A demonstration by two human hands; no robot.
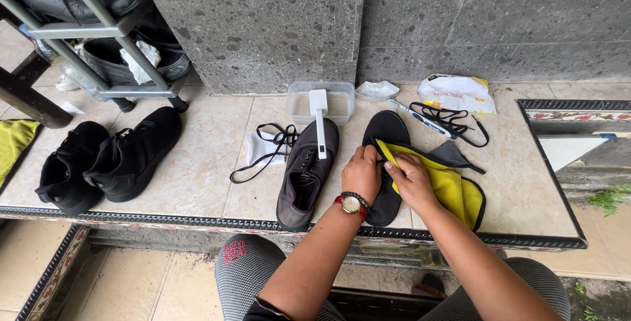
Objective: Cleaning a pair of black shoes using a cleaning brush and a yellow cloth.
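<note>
We count one black insole lying flat on the tiled ledge, and both of our hands work at its middle. Our left hand, with a watch and bead bracelet at the wrist, is closed over the insole's left edge. Our right hand pinches a yellow cloth with a dark border against the insole; the cloth spreads out to the right of the insole.

Just left of the insole stands one grey shoe with its laces out, and one white brush rests across its toe. Behind that shoe sits one clear plastic tub of water, with its lid beside it. Two loose black laces show: one left of the grey shoe on a white cloth, another behind the insole to the right, next to one toothbrush and one pack of tissues. Far left of the insole stand two black shoes as a pair.
</note>
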